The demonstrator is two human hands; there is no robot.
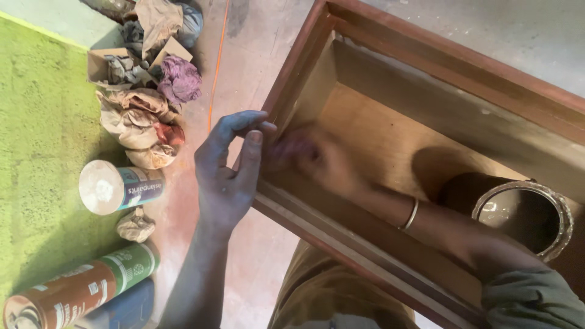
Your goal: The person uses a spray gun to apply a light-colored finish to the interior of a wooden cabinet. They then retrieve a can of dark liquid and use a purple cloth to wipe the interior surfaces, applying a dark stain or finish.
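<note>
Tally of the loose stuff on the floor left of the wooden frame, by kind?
Tins lying on their side: 2, a white-ended one and an orange and green one
Blue container: 1, only partly in view
Cardboard box: 1
Rag heap: 1, single rags too tangled to count
Small stray rag: 1
Total: 6

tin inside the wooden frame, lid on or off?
Off. The round tin stands upright inside the wooden frame with its mouth open to the camera; the rim and glossy brownish inside show. No lid in view.
</note>
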